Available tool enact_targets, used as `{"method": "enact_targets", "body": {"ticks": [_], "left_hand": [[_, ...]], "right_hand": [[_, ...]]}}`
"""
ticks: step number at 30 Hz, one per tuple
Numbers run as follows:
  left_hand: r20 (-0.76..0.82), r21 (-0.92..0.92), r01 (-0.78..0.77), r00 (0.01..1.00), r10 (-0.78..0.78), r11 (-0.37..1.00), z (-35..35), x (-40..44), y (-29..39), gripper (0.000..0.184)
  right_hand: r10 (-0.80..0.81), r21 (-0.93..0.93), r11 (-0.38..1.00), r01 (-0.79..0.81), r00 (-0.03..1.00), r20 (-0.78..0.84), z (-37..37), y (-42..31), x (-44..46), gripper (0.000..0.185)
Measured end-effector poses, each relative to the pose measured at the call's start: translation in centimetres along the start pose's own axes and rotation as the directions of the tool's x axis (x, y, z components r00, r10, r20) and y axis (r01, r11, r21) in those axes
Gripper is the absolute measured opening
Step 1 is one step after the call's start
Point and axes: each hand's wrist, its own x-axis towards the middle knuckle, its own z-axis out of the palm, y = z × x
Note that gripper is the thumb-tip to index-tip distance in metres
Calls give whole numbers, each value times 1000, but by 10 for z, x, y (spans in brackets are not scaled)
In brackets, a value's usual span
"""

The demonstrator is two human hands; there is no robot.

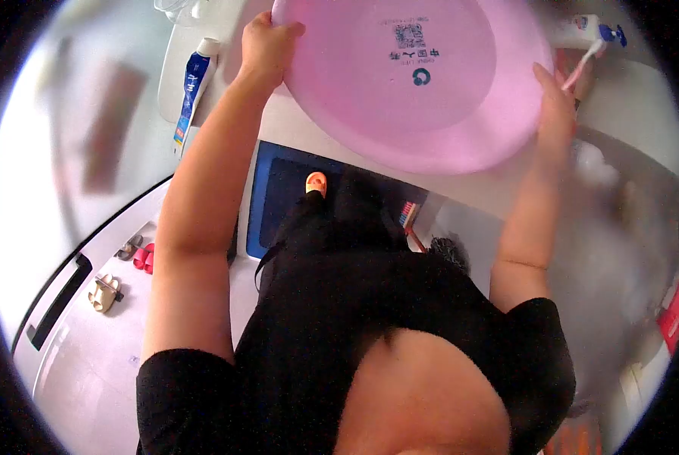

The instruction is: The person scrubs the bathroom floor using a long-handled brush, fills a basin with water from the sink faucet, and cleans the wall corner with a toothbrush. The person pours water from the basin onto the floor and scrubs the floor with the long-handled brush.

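A large round pink basin [354, 91] with dark printed lettering and a square code is held up over a white counter. At its left rim is my left hand [269, 49], closed on the edge with the thumb over the inside. The opposite rim is gripped by my right hand [555, 110], its fingers partly hidden behind the basin. The basin's top edge runs out of the view.
A blue and white tube [195, 91] lies on the counter [233, 83] at the left. A white pump bottle [582, 32] is at the upper right. Below are a dark blue mat [260, 205], a brush [408, 215] and slippers [106, 293].
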Motion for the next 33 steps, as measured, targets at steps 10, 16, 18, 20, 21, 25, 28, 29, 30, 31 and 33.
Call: {"method": "enact_targets", "body": {"ticks": [10, 16, 18, 20, 21, 25, 28, 29, 30, 31, 33], "left_hand": [[206, -376, -41, 970, 126, 926, -24, -37, -8, 37], [364, -131, -120, 918, 160, 984, -69, -103, 8, 41], [446, -163, -93, 881, 157, 982, -81, -116, 6, 50], [420, -280, -188, 858, 296, 942, -100, -156, -3, 49], [445, -287, -196, 840, 312, 938, -108, -172, -9, 49], [558, -263, -297, 729, 396, 918, -108, -190, -40, 36], [489, -81, -552, 704, 515, 830, -104, -218, -67, 27], [456, -65, -606, 689, 563, 793, -105, -230, -79, 27], [461, -53, -628, 674, 577, 777, -99, -242, -87, 28], [466, -42, -649, 660, 590, 760, -93, -255, -95, 28], [506, -74, -475, 740, 443, 877, -68, -281, -126, 29]], "right_hand": [[249, 246, 941, -230, 968, -45, -44, -13, -104, 57], [342, 329, 900, -287, 932, -121, -52, -45, -243, 53], [338, 340, 900, -274, 930, -145, -56, -47, -289, 51], [353, 428, 870, -243, 914, -199, -65, -36, -336, 50], [363, 429, 870, -241, 903, -230, -70, -31, -357, 50], [549, 426, 812, -399, 769, -328, -79, -9, -428, 50], [604, 465, 784, -412, 681, -414, -78, 23, -498, 53], [626, 472, 768, -434, 666, -406, -77, 31, -522, 53], [651, 484, 747, -456, 649, -393, -75, 45, -542, 54], [639, 464, 761, -453, 645, -419, -73, 61, -559, 53], [626, 425, 778, -463, 624, -468, -67, 87, -591, 55]]}}
